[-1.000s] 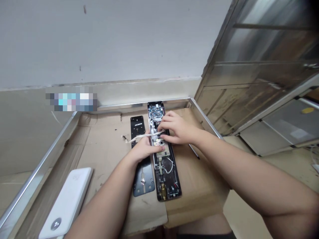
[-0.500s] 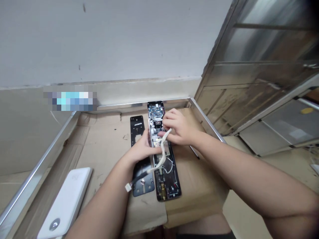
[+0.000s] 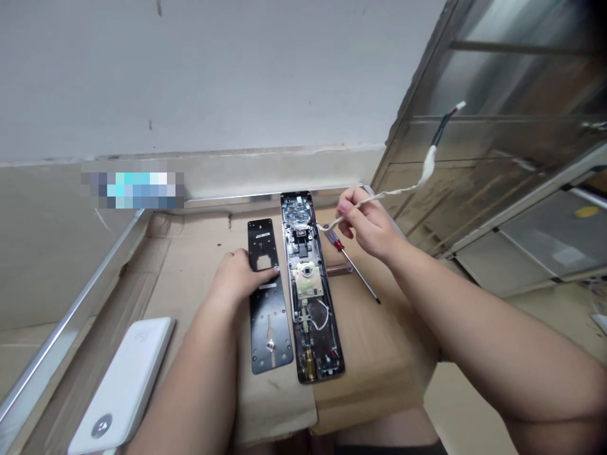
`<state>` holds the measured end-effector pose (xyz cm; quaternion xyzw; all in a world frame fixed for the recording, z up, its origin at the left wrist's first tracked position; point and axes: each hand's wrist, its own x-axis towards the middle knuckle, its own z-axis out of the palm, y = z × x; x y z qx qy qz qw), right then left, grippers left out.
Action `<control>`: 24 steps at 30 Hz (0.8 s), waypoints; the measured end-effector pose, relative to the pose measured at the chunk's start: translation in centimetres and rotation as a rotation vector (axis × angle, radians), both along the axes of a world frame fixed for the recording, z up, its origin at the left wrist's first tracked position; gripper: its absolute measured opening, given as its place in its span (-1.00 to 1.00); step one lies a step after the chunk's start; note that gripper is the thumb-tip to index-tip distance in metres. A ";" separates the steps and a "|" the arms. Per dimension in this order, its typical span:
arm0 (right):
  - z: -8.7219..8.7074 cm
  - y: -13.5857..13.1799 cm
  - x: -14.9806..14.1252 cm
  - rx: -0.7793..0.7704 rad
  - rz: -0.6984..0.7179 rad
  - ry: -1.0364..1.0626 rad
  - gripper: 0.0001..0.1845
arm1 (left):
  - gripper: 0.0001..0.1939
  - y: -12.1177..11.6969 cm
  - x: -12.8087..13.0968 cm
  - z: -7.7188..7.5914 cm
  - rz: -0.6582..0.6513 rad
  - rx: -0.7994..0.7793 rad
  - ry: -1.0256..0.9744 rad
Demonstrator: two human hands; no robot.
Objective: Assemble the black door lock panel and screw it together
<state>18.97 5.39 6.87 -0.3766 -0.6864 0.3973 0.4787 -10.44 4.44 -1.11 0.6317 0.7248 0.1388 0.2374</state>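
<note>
My right hand pinches a white-wrapped cable between thumb and fingers. Its free end, with black sleeving and a small white connector, points up and right; the other end runs into the long black lock housing. That housing lies open-side up, showing a blue circuit board at its far end and a metal plate with a round spindle hub in the middle. On its left lies a flat black cover plate with holes. My left hand grips that plate, thumb across its top and fingers at its left edge.
A screwdriver with a clear and red handle lies right of the housing, beside a short brownish bar. A white power bank rests at the left. Cardboard lines the metal-rimmed table, which stands against the wall.
My right hand has drawn the cable off the housing, up and to the right. My left hand has moved from the housing to the cover plate. The screwdriver handle has come into view.
</note>
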 end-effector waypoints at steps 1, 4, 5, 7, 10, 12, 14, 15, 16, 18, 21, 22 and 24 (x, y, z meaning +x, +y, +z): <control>0.0 -0.1 -0.1 -0.012 0.021 -0.001 -0.62 | -0.14 -0.1 0.5 -0.1 -0.006 0.007 0.044; -0.3 -0.5 -0.4 -0.023 0.094 0.009 -0.60 | -0.14 -0.1 1.5 -0.1 0.003 0.024 0.103; -0.3 -0.6 -0.5 -0.021 0.114 0.014 -0.60 | -0.15 0.1 1.5 -0.1 0.005 0.024 0.098; -0.5 -0.6 -0.6 -0.016 0.135 0.019 -0.59 | -0.17 0.5 1.3 -0.4 0.007 0.019 0.028; -0.8 -0.4 -0.6 -0.009 0.137 0.027 -0.60 | -0.25 1.1 0.4 -1.0 -0.001 -0.016 -0.194; -1.0 -0.2 -0.6 -0.004 0.136 0.040 -0.62 | -0.34 1.2 0.0 -1.4 0.038 -0.035 -0.365; -1.1 0.0 -0.5 -0.010 0.134 0.043 -0.63 | -0.46 1.1 0.1 -1.4 0.107 -0.055 -0.566; -1.1 0.1 -0.5 -0.017 0.135 0.036 -0.64 | -0.53 0.9 0.3 -1.3 0.136 -0.070 -0.668; -1.1 0.1 -0.5 -0.027 0.136 0.020 -0.64 | -0.59 0.8 0.5 -1.0 0.153 -0.082 -0.752; -1.1 0.1 -0.5 -0.058 0.142 -0.024 -0.64 | -0.69 0.6 0.8 -0.4 0.175 -0.075 -0.828; -1.2 0.0 -0.6 -0.092 0.134 -0.122 -0.65 | -0.73 0.6 0.9 0.6 0.237 0.000 -0.847; -1.3 0.0 -0.6 -0.079 0.124 -0.174 -0.65 | -0.74 0.6 0.8 0.9 0.262 0.023 -0.871; -1.5 0.0 -0.8 -0.036 0.103 -0.283 -0.67 | -0.76 0.6 0.3 1.5 0.304 0.061 -0.940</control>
